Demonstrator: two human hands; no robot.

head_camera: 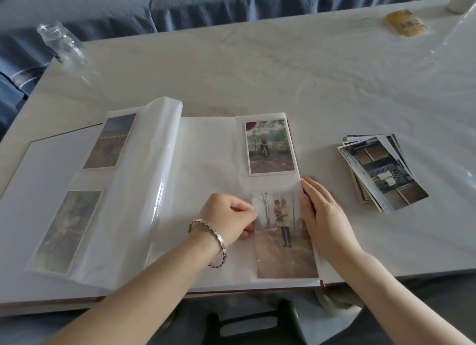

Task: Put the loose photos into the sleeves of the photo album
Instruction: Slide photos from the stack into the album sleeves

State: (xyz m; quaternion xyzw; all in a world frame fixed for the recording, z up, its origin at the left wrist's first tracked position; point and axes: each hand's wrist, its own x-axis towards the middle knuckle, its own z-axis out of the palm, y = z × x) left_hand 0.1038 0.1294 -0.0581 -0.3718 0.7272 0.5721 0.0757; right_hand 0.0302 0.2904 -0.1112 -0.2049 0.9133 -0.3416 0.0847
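The photo album lies open on the table in front of me. Its right page holds one photo in the upper sleeve. A second photo, of a person carrying a child, lies over the lower sleeve. My left hand, with a silver bracelet, pinches that photo's left edge. My right hand rests flat with straight fingers along the photo's right edge. The loose photos sit in a fanned stack to the right of the album. Two more photos show in the left page's sleeves.
A clear glass bottle lies at the table's far left corner. A yellow packet sits at the far right. A blue sofa runs behind the table. A dark stool shows below the near edge.
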